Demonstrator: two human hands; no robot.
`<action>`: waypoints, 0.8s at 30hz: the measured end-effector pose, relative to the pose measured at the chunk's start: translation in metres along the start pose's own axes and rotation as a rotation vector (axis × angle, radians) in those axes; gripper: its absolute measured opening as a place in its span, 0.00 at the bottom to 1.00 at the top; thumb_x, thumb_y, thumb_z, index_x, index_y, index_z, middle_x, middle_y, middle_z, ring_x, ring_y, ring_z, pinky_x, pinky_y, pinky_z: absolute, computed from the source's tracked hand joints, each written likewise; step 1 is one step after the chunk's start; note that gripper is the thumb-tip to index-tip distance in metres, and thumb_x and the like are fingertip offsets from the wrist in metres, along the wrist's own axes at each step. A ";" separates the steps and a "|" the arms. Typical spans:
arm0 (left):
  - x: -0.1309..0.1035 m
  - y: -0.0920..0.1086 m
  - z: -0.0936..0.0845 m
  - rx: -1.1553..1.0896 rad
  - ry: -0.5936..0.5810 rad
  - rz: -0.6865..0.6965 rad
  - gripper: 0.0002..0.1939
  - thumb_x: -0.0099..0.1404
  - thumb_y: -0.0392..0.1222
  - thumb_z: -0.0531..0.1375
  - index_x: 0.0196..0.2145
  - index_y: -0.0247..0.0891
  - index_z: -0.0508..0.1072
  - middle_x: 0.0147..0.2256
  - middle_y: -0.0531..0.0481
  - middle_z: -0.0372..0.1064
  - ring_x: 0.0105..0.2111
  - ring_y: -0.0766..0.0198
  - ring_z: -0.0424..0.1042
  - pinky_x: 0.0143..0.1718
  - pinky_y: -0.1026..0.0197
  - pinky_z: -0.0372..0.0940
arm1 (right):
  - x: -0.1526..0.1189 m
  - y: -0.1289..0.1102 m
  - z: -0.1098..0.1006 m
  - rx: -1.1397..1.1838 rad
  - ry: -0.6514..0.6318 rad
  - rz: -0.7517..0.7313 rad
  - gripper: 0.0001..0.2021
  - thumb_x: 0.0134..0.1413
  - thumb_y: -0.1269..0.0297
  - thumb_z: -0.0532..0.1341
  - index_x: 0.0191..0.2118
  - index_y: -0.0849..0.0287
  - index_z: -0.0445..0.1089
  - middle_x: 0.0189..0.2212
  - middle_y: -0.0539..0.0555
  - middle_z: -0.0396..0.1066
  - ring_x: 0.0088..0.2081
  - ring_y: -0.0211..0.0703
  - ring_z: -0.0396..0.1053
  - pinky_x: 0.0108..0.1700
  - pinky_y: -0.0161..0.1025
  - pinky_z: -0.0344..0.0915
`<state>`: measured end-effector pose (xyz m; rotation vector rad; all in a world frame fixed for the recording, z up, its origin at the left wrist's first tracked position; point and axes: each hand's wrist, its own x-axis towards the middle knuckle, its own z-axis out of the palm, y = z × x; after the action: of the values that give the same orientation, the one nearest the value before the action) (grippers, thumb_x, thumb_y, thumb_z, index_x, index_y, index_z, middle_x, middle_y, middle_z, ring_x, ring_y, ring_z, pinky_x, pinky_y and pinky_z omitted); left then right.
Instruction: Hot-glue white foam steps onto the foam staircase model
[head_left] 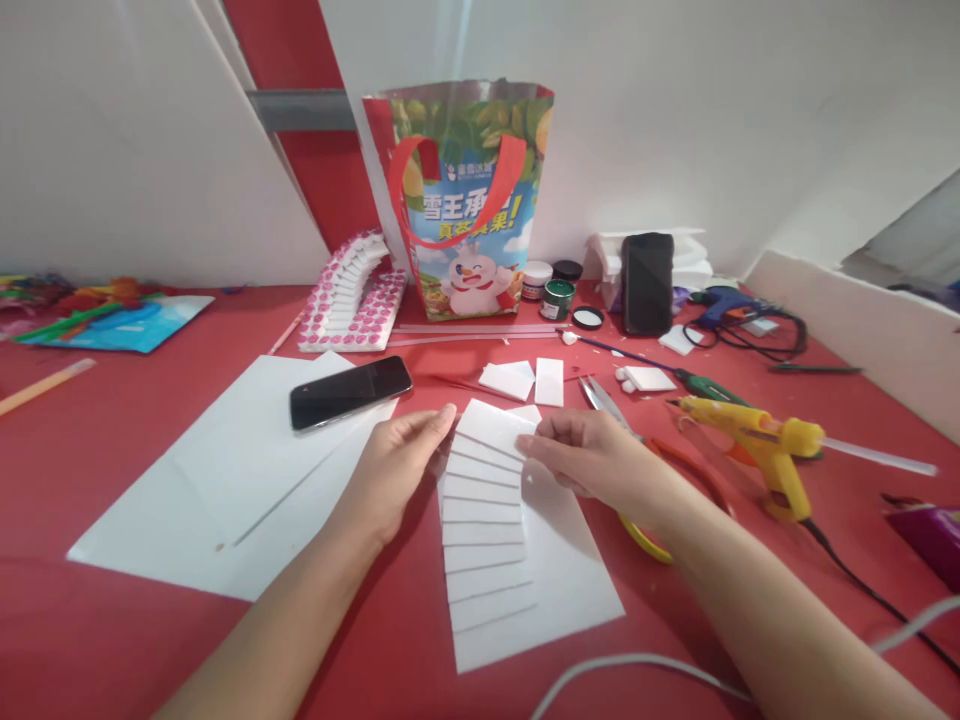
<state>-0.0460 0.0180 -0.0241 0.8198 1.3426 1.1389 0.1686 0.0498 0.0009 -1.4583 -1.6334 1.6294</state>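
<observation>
A curved row of overlapping white strips (484, 530) lies on a white sheet (574, 570) in the middle of the red table. My left hand (405, 460) is at the upper left of the row, thumb and fingers pinched together at the edge of the top strip (491, 422). At the top strip's right side is my right hand (577, 450), its thumb and forefinger closed on the edge. Just beyond the hands lie loose white pieces (550, 382).
A phone (349, 392) rests on white paper (202, 480) at left. Scissors (667, 480) and a yellow glue gun (765, 440) lie at right. Farther back stand a printed bag (469, 210), paint jars (557, 300) and a dark phone (647, 285). A cable crosses the front.
</observation>
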 end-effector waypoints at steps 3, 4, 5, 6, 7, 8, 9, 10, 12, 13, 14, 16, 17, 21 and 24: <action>-0.001 0.000 -0.001 -0.009 -0.024 -0.001 0.17 0.55 0.55 0.71 0.33 0.38 0.83 0.28 0.50 0.77 0.27 0.64 0.68 0.35 0.60 0.65 | 0.001 0.002 0.000 -0.001 -0.001 -0.001 0.20 0.52 0.48 0.67 0.24 0.57 0.62 0.15 0.43 0.57 0.17 0.29 0.46 0.20 0.34 0.40; -0.001 0.001 -0.001 -0.016 -0.031 -0.004 0.16 0.54 0.54 0.72 0.33 0.38 0.83 0.29 0.49 0.77 0.28 0.64 0.69 0.36 0.60 0.65 | 0.001 0.002 0.000 0.003 -0.001 -0.001 0.20 0.52 0.48 0.67 0.24 0.57 0.62 0.15 0.43 0.57 0.17 0.29 0.46 0.20 0.34 0.40; -0.001 0.001 -0.001 -0.024 -0.037 -0.009 0.16 0.54 0.52 0.72 0.34 0.38 0.83 0.29 0.49 0.78 0.29 0.63 0.70 0.36 0.60 0.66 | 0.001 0.002 0.001 0.008 -0.002 -0.001 0.20 0.52 0.48 0.67 0.24 0.57 0.62 0.15 0.43 0.57 0.17 0.29 0.46 0.20 0.34 0.40; -0.001 0.001 -0.001 -0.029 -0.040 -0.013 0.15 0.53 0.51 0.73 0.34 0.38 0.83 0.30 0.49 0.78 0.30 0.62 0.71 0.37 0.60 0.66 | 0.001 0.002 0.001 0.011 -0.002 0.001 0.20 0.51 0.48 0.67 0.24 0.57 0.62 0.15 0.43 0.57 0.17 0.29 0.46 0.20 0.34 0.40; -0.001 0.001 -0.001 -0.033 -0.041 -0.017 0.15 0.53 0.50 0.73 0.34 0.38 0.83 0.30 0.48 0.78 0.30 0.62 0.72 0.37 0.60 0.66 | 0.001 0.001 0.001 0.013 -0.002 0.002 0.20 0.51 0.48 0.68 0.24 0.57 0.62 0.15 0.43 0.57 0.17 0.28 0.46 0.20 0.34 0.40; -0.001 0.001 -0.001 -0.034 -0.040 -0.019 0.14 0.53 0.50 0.73 0.34 0.38 0.83 0.30 0.48 0.79 0.30 0.62 0.72 0.37 0.60 0.67 | 0.001 0.001 0.001 0.015 -0.005 0.003 0.20 0.50 0.48 0.68 0.24 0.57 0.62 0.15 0.42 0.57 0.17 0.28 0.46 0.20 0.34 0.40; -0.001 0.001 -0.001 -0.034 -0.040 -0.020 0.14 0.53 0.49 0.73 0.34 0.38 0.83 0.30 0.48 0.79 0.30 0.62 0.72 0.37 0.60 0.67 | 0.001 0.001 0.001 0.017 -0.009 0.006 0.21 0.50 0.48 0.68 0.24 0.57 0.61 0.15 0.42 0.57 0.17 0.28 0.46 0.20 0.34 0.40; -0.001 0.001 -0.002 -0.033 -0.041 -0.020 0.14 0.53 0.49 0.73 0.34 0.38 0.83 0.31 0.48 0.79 0.30 0.62 0.72 0.37 0.60 0.67 | 0.001 0.001 0.001 0.019 -0.014 0.010 0.21 0.50 0.48 0.68 0.24 0.57 0.61 0.14 0.42 0.56 0.17 0.28 0.46 0.20 0.34 0.41; -0.001 0.001 -0.002 -0.028 -0.038 -0.019 0.13 0.54 0.48 0.73 0.34 0.38 0.83 0.31 0.48 0.79 0.29 0.62 0.72 0.37 0.60 0.67 | 0.001 0.000 0.002 0.029 -0.014 0.017 0.21 0.51 0.48 0.68 0.24 0.57 0.60 0.14 0.41 0.55 0.17 0.28 0.45 0.20 0.34 0.40; -0.001 0.001 -0.002 -0.024 -0.035 -0.017 0.13 0.54 0.48 0.73 0.34 0.38 0.83 0.31 0.48 0.79 0.29 0.63 0.72 0.37 0.60 0.67 | 0.001 0.000 0.002 0.034 -0.015 0.018 0.21 0.51 0.48 0.67 0.24 0.57 0.60 0.14 0.41 0.55 0.16 0.28 0.45 0.20 0.34 0.40; 0.000 0.001 -0.001 -0.021 -0.033 -0.016 0.13 0.54 0.48 0.73 0.34 0.38 0.83 0.31 0.48 0.79 0.29 0.62 0.72 0.38 0.60 0.67 | 0.001 0.000 0.002 0.038 -0.014 0.018 0.21 0.51 0.48 0.67 0.24 0.57 0.60 0.14 0.41 0.55 0.16 0.28 0.45 0.20 0.33 0.40; 0.000 0.001 -0.001 -0.019 -0.032 -0.012 0.13 0.54 0.48 0.73 0.34 0.38 0.83 0.31 0.48 0.79 0.31 0.61 0.73 0.39 0.59 0.67 | 0.001 0.001 0.002 0.045 -0.013 0.016 0.21 0.51 0.48 0.68 0.24 0.57 0.60 0.14 0.41 0.55 0.16 0.28 0.45 0.20 0.33 0.40; 0.000 0.001 -0.001 -0.019 -0.033 -0.012 0.13 0.54 0.48 0.73 0.34 0.38 0.83 0.31 0.48 0.79 0.32 0.61 0.73 0.40 0.59 0.67 | 0.001 0.001 0.003 0.047 -0.015 0.015 0.21 0.51 0.48 0.68 0.24 0.56 0.60 0.13 0.41 0.55 0.16 0.28 0.46 0.19 0.33 0.41; 0.000 0.001 -0.001 -0.014 -0.038 -0.017 0.14 0.54 0.50 0.72 0.34 0.39 0.83 0.31 0.49 0.79 0.31 0.61 0.73 0.39 0.59 0.66 | 0.001 0.001 0.002 0.040 -0.017 0.012 0.22 0.49 0.47 0.69 0.24 0.57 0.61 0.13 0.41 0.55 0.16 0.28 0.45 0.19 0.34 0.41; 0.000 -0.001 -0.002 0.000 -0.039 -0.017 0.15 0.56 0.54 0.71 0.32 0.38 0.82 0.28 0.50 0.77 0.29 0.62 0.71 0.36 0.60 0.65 | 0.001 0.000 0.001 0.011 -0.001 0.011 0.22 0.51 0.44 0.67 0.25 0.57 0.63 0.15 0.42 0.57 0.17 0.29 0.46 0.20 0.34 0.42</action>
<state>-0.0478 0.0177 -0.0249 0.8253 1.3154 1.1040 0.1673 0.0498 0.0000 -1.4643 -1.6168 1.6425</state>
